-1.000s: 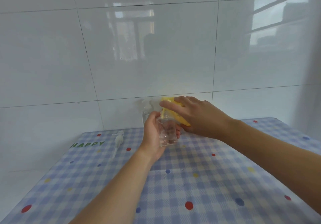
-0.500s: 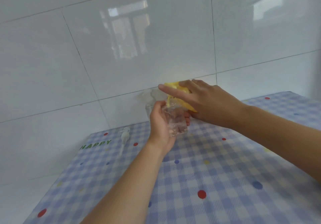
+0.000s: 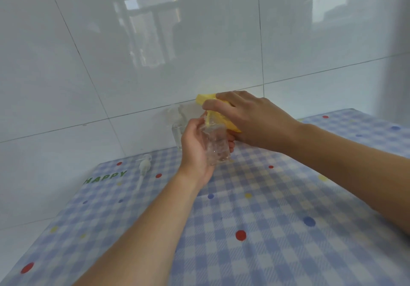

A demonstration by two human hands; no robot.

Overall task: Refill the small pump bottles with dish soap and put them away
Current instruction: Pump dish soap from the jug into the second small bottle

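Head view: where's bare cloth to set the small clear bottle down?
Free: blue checked tablecloth between the forearms, and right of the right hand. Crowded: the back edge, where a white pump head lies and a clear pump bottle stands behind the left hand.

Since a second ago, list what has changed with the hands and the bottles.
On the right hand, the forefinger, straight before, now bends down over the yellow soap container. Nothing taken or let go. Unchanged: the container tipped over the small clear bottle, the grip of the left hand on that bottle, the pump head on the tablecloth, the second bottle by the wall.
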